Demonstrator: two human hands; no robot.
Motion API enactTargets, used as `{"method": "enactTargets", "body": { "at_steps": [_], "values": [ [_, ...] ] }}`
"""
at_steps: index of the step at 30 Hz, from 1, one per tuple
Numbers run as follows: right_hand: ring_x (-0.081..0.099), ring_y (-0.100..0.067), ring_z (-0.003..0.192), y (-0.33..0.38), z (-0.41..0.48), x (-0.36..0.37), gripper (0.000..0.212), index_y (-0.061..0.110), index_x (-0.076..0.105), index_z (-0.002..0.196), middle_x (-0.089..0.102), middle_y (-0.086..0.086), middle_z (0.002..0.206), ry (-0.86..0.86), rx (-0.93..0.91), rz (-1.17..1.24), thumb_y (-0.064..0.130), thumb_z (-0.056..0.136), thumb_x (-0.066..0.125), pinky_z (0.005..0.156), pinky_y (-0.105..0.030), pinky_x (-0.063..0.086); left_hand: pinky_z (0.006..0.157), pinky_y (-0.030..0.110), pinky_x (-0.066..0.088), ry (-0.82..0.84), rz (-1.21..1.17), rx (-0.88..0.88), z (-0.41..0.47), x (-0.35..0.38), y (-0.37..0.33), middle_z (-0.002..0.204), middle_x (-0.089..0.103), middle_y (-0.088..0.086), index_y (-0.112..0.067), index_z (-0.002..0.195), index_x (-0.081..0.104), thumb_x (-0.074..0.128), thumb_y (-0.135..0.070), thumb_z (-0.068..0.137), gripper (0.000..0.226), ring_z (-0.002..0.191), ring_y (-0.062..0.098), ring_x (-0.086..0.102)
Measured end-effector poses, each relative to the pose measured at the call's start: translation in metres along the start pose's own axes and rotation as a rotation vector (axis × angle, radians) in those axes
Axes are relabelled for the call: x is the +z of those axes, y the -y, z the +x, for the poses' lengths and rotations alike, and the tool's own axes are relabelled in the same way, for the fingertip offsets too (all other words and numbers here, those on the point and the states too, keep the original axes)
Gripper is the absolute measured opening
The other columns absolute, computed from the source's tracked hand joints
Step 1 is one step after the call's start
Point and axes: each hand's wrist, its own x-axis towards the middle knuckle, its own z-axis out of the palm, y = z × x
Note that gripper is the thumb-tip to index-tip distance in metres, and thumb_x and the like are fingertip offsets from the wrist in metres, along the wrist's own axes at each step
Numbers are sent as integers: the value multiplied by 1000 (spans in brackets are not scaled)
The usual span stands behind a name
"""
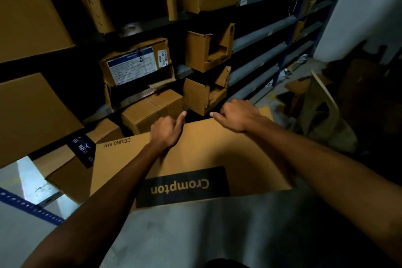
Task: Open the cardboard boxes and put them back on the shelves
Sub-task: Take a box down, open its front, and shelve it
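2 hands on my feed, both at the far edge of 1 large carton.

Item 1: Crompton box (195, 154), brown cardboard, printed "CEILING FAN", with its black logo panel upside down to me. It lies low in front of the shelves (261, 41), its near end over the grey floor (195, 235), flaps closed as far as I can see.

Item 2: left hand (167, 132), resting on the carton's top at the far edge. Its index finger is stretched forward and the other fingers are curled. I cannot tell whether they clamp anything; a small dark shape sits at the fingertip, unidentified.

Item 3: right hand (237, 115), at the far right corner, knuckles up, fingers curled over the edge and holding it, index finger pointing left.

Item 4: 2 small opened boxes, upper (204, 52) and lower (202, 95), stacked on separate shelf levels just beyond the hands.

Item 5: labelled box (137, 65) with a blue-and-white sheet, left of those.

Item 6: closed box (150, 113) beneath it, near the left index finger.

Item 7: taped box (71, 165), dark printed tape, touching the carton's left side.
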Motion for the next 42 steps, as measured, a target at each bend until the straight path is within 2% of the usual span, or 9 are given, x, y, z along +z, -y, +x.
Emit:
{"method": "enactTargets", "body": {
  "at_steps": [8,15,19,22,27,31,34,37,42],
  "values": [
    [63,-31,97,38,7,-2,38,16,63,90,67,-12,104,-56,61,-27,43,99,38,71,-36,37,49,31,25,98,-95,235,-11,19,-49,48,38,-7,-22,52,37,34,-37,104,54,45,11,38],
    [54,-17,76,24,12,-49,42,25,55,71,51,5,71,223,14,-25,65,85,54,72,-34,47,42,22,28,34,-454,-34,-12,27,-20,40,34,-4,-18,46,37,44,-30,103,58,33,7,28],
    [50,-14,59,11,6,-58,41,20,55,59,54,4,62,367,43,646,48,86,67,54,-24,36,44,7,30,-1,-590,-98,-4,16,-13,41,34,1,-10,47,41,51,-23,100,56,31,6,28],
    [49,-14,53,14,7,-46,31,12,62,65,54,-2,58,248,116,937,33,87,69,51,-21,36,42,20,27,-34,-593,-68,6,8,-17,44,35,5,-6,49,42,51,-32,100,58,37,7,27],
    [42,-12,49,32,27,-27,41,20,49,52,45,1,51,130,269,882,34,81,74,54,-26,32,47,23,32,-167,-484,34,11,-19,-36,58,55,5,-12,69,57,49,-28,100,36,50,12,47],
    [47,-14,61,42,53,-17,35,24,48,65,47,5,65,14,448,939,44,80,73,53,-26,32,57,28,42,-18,-384,2,2,-44,-53,77,62,0,-16,88,59,54,-31,96,18,69,15,58],
    [57,-21,87,54,67,-16,32,19,58,96,58,-2,92,27,463,953,47,83,70,61,-28,39,68,29,49,183,-338,-93,-11,-52,-62,99,63,-1,-18,114,53,61,-45,89,38,85,15,61],
    [60,-26,99,70,70,-17,45,10,59,120,61,-4,105,8,441,911,41,88,66,77,-34,47,94,36,49,342,-328,-121,-16,-49,-58,142,47,7,-17,149,21,74,-53,75,98,122,25,52],
    [64,-28,87,87,78,-18,35,18,60,83,62,-4,87,-4,448,798,52,83,65,60,-31,42,76,24,47,278,-350,-203,-14,-36,-70,126,56,6,-14,151,8,83,-34,70,112,110,24,58]
  ]
}}
